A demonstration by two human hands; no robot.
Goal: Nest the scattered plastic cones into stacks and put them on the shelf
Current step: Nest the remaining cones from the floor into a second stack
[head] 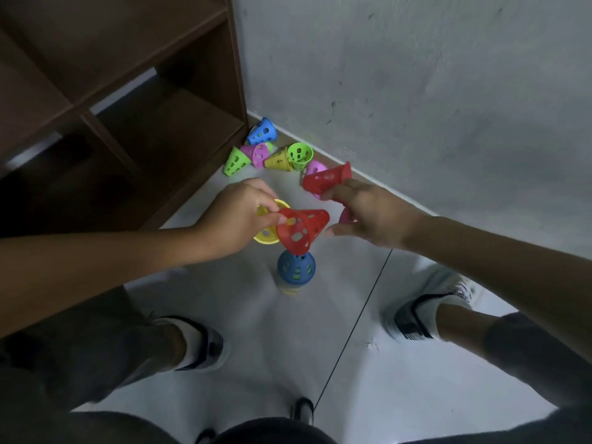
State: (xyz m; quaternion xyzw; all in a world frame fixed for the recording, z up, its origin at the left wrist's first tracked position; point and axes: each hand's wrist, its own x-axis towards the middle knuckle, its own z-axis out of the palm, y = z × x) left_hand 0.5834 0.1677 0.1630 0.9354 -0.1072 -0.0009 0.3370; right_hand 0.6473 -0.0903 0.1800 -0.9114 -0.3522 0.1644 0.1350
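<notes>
While the brown wooden shelf [134, 100] fills the upper left with its open compartments, a grey wall [432, 91] takes the upper right and pale floor tiles [368, 363] spread below. The person crouches over the tiles, dark trouser legs and two white-and-black shoes [413, 322] showing at the bottom.

The left hand [240, 216] pinches the rim of a red cone [301, 230], which hangs tilted just above a standing stack [296, 270] whose top cone is blue, with a yellow rim showing at the floor. A yellow cone [272, 233] lies partly hidden behind that hand; whether the hand also holds it cannot be told.

The right hand [368, 213] has its fingers curled round a second red cone [326, 179], held on its side with the wide mouth facing left. Something pink [345, 216] shows beneath its fingers, too hidden to identify.

In the corner between shelf and wall lies a loose cluster: a blue cone [263, 132], two green cones [236, 161] and [299, 155], an olive-yellow cone [279, 160] and pink cones [259, 154], some touching.
</notes>
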